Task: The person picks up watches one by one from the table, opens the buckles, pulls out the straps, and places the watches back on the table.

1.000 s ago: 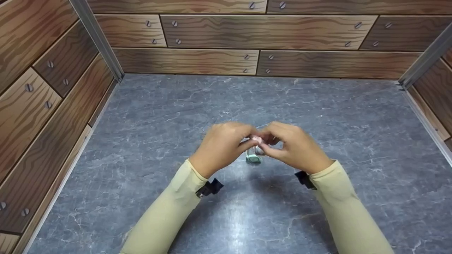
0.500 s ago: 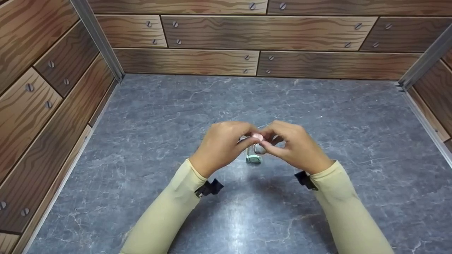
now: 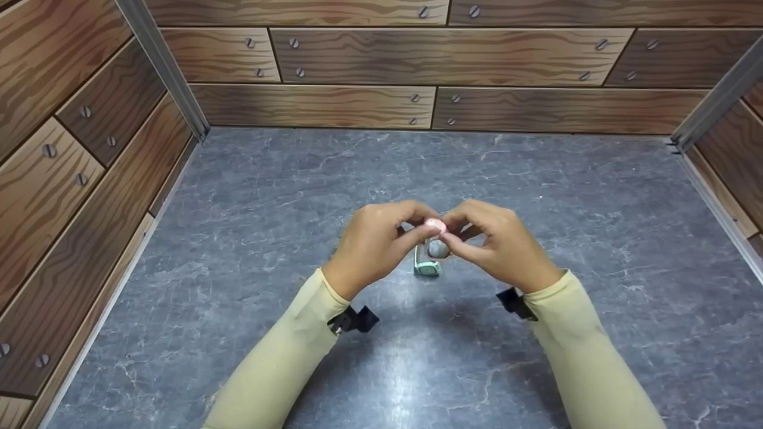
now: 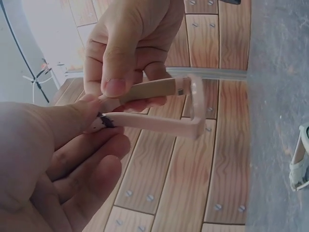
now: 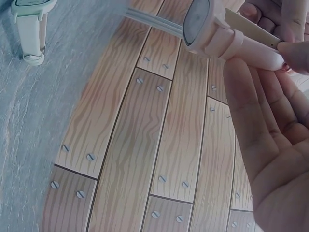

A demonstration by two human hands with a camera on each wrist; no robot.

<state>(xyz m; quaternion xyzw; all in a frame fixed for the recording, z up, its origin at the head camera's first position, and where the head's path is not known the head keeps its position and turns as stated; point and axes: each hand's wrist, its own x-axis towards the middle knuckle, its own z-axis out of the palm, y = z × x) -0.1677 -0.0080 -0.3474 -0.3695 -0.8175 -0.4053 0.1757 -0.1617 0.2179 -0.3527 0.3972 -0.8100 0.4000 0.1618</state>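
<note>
A pink wristwatch (image 3: 438,248) hangs from both hands above the tabletop, its round dial lowest in the head view. My left hand (image 3: 368,247) pinches a strap end between thumb and fingers. My right hand (image 3: 499,247) pinches the strap close beside it, and the fingertips of both hands nearly meet. In the left wrist view the pink strap (image 4: 154,122) makes a loop, and its tan inner side shows. The right wrist view shows the watch case (image 5: 199,21) and strap keeper. A mint-green wristwatch (image 3: 427,269) stands on the table just below, partly hidden in the head view.
The grey marbled tabletop (image 3: 298,190) is bounded by wood-patterned walls (image 3: 357,53) at the back and sides. Metal corner posts (image 3: 170,71) rise at the back left and back right. Black wrist cameras (image 3: 353,320) sit on both sleeves.
Both hands have shifted slightly up and away with the pink wristwatch. More of its dial shows beneath the fingers. The mint-green wristwatch has stayed in place.
</note>
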